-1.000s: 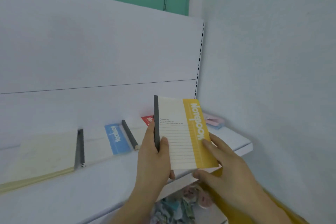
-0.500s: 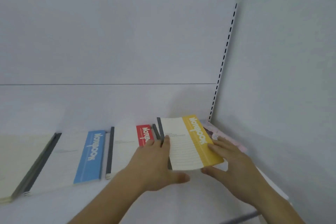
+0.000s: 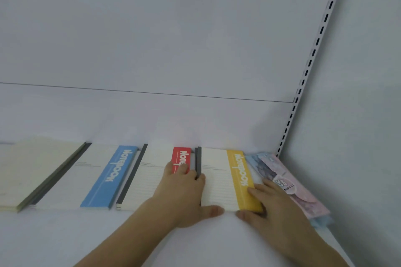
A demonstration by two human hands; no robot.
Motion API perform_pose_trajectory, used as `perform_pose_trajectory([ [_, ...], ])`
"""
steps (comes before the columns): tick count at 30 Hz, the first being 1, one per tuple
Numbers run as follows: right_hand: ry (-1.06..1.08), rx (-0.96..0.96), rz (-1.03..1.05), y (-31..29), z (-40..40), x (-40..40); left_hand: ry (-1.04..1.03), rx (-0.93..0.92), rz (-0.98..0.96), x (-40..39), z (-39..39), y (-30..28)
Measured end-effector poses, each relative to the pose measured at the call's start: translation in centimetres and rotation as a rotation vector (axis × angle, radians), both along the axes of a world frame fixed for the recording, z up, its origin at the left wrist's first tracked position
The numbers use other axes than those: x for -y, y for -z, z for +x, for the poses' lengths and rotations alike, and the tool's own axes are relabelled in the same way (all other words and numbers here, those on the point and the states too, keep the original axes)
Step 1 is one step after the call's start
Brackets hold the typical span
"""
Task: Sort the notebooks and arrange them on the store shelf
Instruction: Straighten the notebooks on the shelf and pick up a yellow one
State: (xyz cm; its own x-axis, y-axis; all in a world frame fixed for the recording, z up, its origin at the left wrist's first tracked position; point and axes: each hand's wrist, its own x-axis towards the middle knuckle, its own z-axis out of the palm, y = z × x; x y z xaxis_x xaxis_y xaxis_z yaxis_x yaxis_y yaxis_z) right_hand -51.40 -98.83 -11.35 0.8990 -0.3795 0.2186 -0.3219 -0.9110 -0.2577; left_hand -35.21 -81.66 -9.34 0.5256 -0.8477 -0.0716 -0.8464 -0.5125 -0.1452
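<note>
Notebook with yellow band lies flat on the white shelf, long axis running from the shelf's front edge toward the back panel, dark spine on its left side, yellow band on its right. Left hand rests at the spine side: fingers extended and laid partly over the neighbouring red-band notebook, fingertips at the dark spine, thumb stretched along the yellow notebook's near edge; it presses, with no curl around anything. Right hand sits at the opposite long edge, fingers straight over the yellow band's near corner, thumb at the front edge (whether the thumb tucks under the cover I cannot tell). So the notebook lies between the two hands, touched by both, each equally close. Pink patterned notebook lies just beside it on the right, angled toward the corner, its near end under the right hand's knuckles. Blue-band notebook and a cream stack sit further left in the same row. Judgement: placement looks nearly done; any squaring-up would be a small push along the long axis toward the back panel, or a sideways nudge against the red-band neighbour.
</note>
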Motion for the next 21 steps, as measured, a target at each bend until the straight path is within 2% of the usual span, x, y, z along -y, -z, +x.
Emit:
perform_pose_trajectory([
  [9, -0.066, -0.054, -0.029, -0.6, 0.5, 1.5, 0.047, -0.124, -0.036, 0.2, 1.4, -0.2],
  [18, -0.059, -0.008, -0.135, -0.1, 0.1, 1.4, 0.023, 0.035, -0.076, -0.4, 0.4, -0.1],
  [21, -0.024, -0.045, -0.123, 0.4, -0.2, 1.7, 0.015, 0.017, -0.126, -0.5, -0.4, 0.0],
])
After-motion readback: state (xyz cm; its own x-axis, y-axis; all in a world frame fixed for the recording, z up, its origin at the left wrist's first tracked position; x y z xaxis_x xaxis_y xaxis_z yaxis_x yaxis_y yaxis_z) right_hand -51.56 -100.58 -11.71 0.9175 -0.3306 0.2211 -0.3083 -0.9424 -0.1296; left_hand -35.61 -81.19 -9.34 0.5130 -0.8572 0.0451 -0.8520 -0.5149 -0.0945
